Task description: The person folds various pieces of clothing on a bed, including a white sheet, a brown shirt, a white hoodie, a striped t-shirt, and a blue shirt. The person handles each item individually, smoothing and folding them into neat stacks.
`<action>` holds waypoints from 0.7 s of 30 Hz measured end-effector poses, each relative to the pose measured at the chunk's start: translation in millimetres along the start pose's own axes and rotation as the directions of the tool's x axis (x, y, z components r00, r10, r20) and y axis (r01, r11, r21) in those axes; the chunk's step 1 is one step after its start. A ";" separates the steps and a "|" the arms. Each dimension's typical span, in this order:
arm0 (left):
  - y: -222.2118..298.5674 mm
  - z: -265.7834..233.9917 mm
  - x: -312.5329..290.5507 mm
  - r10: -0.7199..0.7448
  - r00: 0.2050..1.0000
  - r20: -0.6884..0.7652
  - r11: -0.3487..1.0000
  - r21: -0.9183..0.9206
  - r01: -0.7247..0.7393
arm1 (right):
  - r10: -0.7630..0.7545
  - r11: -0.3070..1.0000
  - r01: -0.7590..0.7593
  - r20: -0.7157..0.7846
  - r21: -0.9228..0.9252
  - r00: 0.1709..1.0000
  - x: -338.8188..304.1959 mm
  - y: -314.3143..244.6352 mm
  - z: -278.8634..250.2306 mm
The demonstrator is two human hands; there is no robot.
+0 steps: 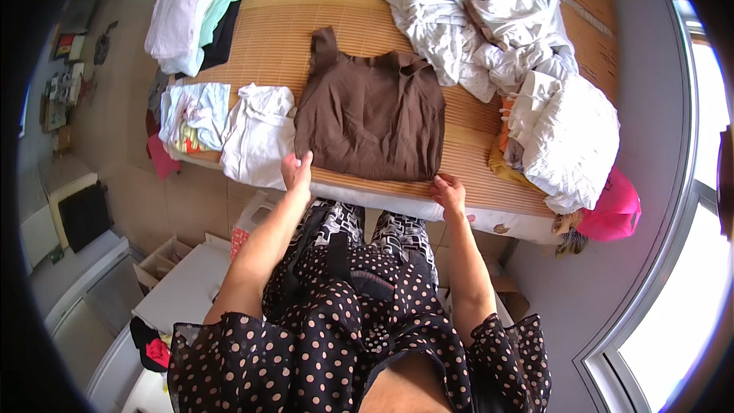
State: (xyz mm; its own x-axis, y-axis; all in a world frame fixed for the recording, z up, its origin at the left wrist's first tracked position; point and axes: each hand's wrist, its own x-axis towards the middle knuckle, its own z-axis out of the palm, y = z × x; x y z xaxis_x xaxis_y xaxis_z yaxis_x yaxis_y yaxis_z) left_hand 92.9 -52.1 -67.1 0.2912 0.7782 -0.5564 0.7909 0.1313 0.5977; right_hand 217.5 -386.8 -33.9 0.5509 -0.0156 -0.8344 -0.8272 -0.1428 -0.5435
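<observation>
A brown tank top [371,118] lies spread on the slatted mat, its shoulder straps at the far end and its hem along the bed's near edge. My left hand [297,173] pinches the near left corner of the hem, thumb on top. At the near right corner, my right hand [449,194] has its fingers closed on the hem. Touching the tank top's left side is a folded white garment [258,134]. The fabric shows a few soft creases, and one strap on the right is folded over.
A stack of folded clothes [200,11] sits at the far left, with a patterned folded garment [195,113] nearer. Loose white clothes [489,30] heap up at the far right. A crumpled white cloth [569,141] and a pink cloth [612,206] lie by the right wall.
</observation>
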 end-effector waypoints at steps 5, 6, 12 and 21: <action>8.5 42.0 -65.6 -0.484 0.734 0.476 0.732 -0.239 0.638 | -0.243 0.838 0.229 0.037 -0.496 0.969 21.1 -21.1 -12.1; 14.4 47.4 -69.0 -0.457 0.697 0.553 0.683 -0.283 0.673 | -0.338 0.729 0.279 0.026 -0.625 0.941 27.1 -30.2 -17.1; 57.1 95.1 -43.2 -0.393 0.688 0.610 0.564 -0.431 0.704 | -0.276 0.253 0.074 0.002 -0.965 0.961 56.1 -79.6 -37.7; 284.2 42.5 73.2 0.137 0.988 0.073 0.591 -0.806 -0.022 | -0.120 0.229 0.078 0.052 -0.970 0.991 77.4 -97.2 -32.6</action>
State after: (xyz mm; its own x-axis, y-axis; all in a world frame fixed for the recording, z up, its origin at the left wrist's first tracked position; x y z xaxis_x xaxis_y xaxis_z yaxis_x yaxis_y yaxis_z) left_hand 361.9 16.2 37.5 0.4351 0.7420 -0.5101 0.0273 0.5554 0.8311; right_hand 344.2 -406.4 -42.7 0.6401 0.0527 -0.7665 -0.0387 -0.9942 -0.1007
